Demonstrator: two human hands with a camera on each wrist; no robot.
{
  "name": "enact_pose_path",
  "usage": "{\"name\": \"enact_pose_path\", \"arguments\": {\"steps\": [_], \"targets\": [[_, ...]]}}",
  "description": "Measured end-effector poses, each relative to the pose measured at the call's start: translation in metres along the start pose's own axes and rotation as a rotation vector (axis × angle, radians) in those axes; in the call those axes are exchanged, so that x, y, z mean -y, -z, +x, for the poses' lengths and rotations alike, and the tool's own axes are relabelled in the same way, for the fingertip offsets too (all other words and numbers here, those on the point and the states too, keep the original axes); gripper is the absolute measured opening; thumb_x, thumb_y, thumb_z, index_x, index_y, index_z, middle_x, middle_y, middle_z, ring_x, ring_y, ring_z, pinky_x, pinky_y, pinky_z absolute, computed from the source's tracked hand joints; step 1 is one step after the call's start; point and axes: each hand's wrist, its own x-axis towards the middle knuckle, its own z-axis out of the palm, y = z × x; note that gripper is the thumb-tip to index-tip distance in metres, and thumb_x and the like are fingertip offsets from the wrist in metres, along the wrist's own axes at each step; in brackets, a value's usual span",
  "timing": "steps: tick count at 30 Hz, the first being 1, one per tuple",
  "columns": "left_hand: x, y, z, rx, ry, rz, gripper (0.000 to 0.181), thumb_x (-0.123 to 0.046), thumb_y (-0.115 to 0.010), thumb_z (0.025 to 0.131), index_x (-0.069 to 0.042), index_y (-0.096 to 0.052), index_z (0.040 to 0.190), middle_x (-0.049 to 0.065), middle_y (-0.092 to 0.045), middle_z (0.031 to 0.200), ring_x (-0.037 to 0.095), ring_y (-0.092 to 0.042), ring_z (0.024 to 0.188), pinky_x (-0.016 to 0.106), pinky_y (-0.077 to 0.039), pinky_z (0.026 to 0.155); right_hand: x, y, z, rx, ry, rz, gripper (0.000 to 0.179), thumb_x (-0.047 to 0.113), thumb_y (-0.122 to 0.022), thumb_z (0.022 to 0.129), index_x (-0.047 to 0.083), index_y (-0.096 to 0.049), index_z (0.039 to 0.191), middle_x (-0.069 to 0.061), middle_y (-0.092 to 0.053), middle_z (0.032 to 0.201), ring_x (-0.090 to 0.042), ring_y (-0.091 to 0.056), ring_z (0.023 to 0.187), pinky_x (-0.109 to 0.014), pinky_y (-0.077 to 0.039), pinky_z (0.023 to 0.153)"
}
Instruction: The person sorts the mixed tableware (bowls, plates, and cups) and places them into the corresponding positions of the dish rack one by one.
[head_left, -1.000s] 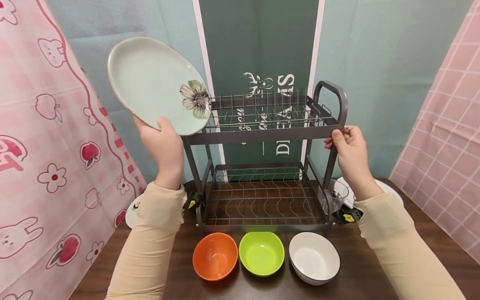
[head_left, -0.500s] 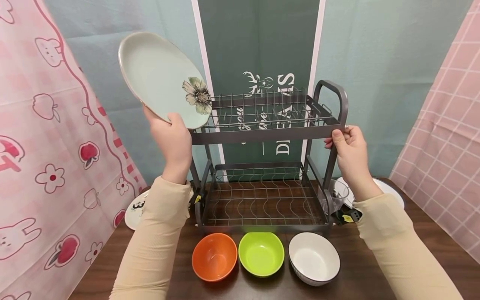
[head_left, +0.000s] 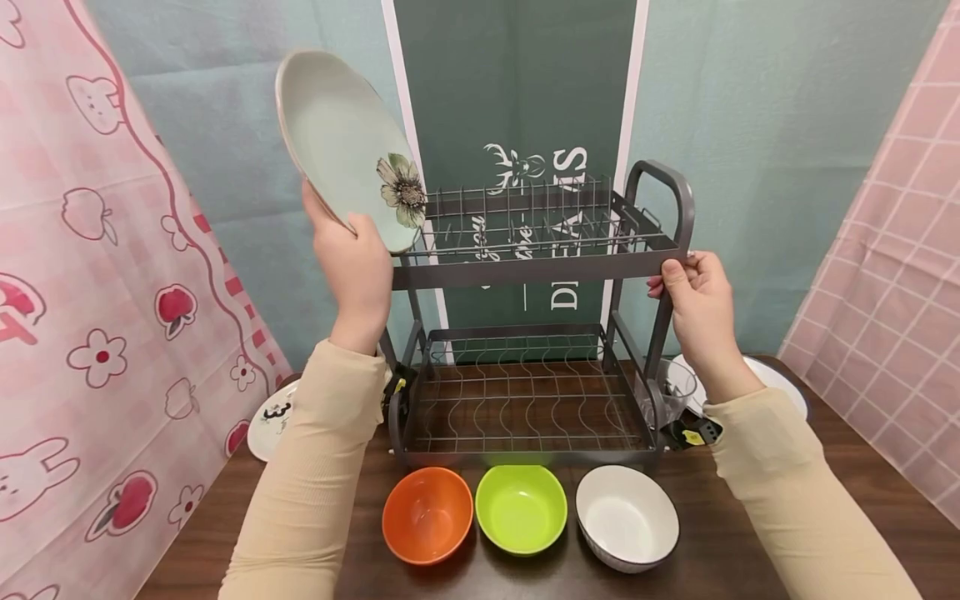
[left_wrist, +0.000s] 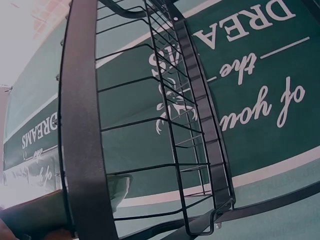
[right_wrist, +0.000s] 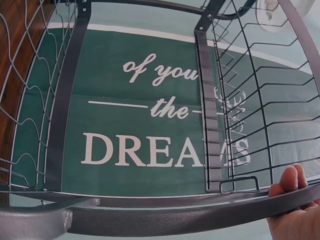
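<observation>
My left hand (head_left: 352, 271) pinches a pale green oval plate (head_left: 341, 142) with a flower printed near one end, thumb on its face and fingers behind. The plate is tilted up at the left end of the upper tier of a dark grey two-tier dish rack (head_left: 525, 271), its lower end overlapping the rack there. At the rack's right front corner my right hand (head_left: 701, 308) grips the upper rail, thumb in front. In the right wrist view, the fingertips (right_wrist: 290, 177) curl over the frame. Mostly rack wires fill the left wrist view.
Before the rack stand an orange bowl (head_left: 427, 515), a lime green bowl (head_left: 521, 510) and a white bowl (head_left: 628, 518). A patterned plate (head_left: 270, 421) lies at the left. A clear glass (head_left: 671, 392) and a white plate (head_left: 780, 387) are at the right. Cloth hangs behind.
My left hand has moved right and slightly up with the oval plate, which has turned more edge-on over the rack's left end. The right hand keeps its grip on the corner.
</observation>
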Motion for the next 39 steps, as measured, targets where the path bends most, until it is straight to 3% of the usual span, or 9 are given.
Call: {"name": "enact_pose_path", "arguments": {"steps": [6, 14, 22, 31, 39], "targets": [[0.001, -0.007, 0.003, 0.026, 0.004, 0.113, 0.052, -0.012, -0.027, 0.097, -0.016, -0.016, 0.147, 0.01, -0.05, 0.135, 0.012, -0.054, 0.109, 0.027, -0.044, 0.09, 0.001, 0.001, -0.001, 0.005, 0.001, 0.017, 0.015, 0.024, -0.052, 0.091, 0.013, -0.043, 0.097, 0.005, -0.059, 0.079, -0.005, -0.056, 0.071, -0.012, -0.048, 0.068], [0.003, -0.014, 0.006, 0.046, -0.045, 0.293, 0.049, -0.015, -0.03, 0.097, -0.018, -0.022, 0.145, 0.015, -0.056, 0.128, 0.025, -0.059, 0.108, 0.04, -0.046, 0.088, 0.0, 0.0, 0.0, 0.004, 0.012, 0.013, 0.015, 0.024, -0.052, 0.091, 0.013, -0.044, 0.098, 0.005, -0.059, 0.08, -0.005, -0.057, 0.071, -0.013, -0.048, 0.068], [0.003, -0.019, 0.007, 0.067, -0.092, 0.389, 0.051, -0.011, -0.029, 0.095, -0.019, -0.023, 0.145, 0.013, -0.06, 0.124, 0.031, -0.061, 0.104, 0.047, -0.046, 0.081, 0.0, 0.0, 0.001, -0.001, 0.011, 0.02, 0.015, 0.023, -0.052, 0.091, 0.013, -0.044, 0.097, 0.005, -0.059, 0.081, -0.005, -0.057, 0.071, -0.013, -0.048, 0.068], [0.002, -0.02, 0.008, 0.094, -0.101, 0.468, 0.054, -0.009, -0.032, 0.091, -0.019, -0.024, 0.143, 0.014, -0.06, 0.123, 0.038, -0.062, 0.099, 0.05, -0.046, 0.077, 0.0, -0.001, -0.001, -0.012, 0.003, -0.019, 0.015, 0.025, -0.052, 0.092, 0.013, -0.045, 0.098, 0.006, -0.059, 0.081, -0.004, -0.056, 0.071, -0.012, -0.047, 0.069], [0.002, -0.02, 0.01, 0.12, -0.14, 0.497, 0.052, -0.007, -0.034, 0.091, -0.017, -0.026, 0.142, 0.014, -0.061, 0.121, 0.035, -0.063, 0.102, 0.049, -0.049, 0.078, 0.002, 0.0, -0.002, -0.019, -0.01, -0.037, 0.013, 0.025, -0.051, 0.092, 0.015, -0.045, 0.097, 0.005, -0.059, 0.079, -0.004, -0.056, 0.07, -0.012, -0.047, 0.068]]}}
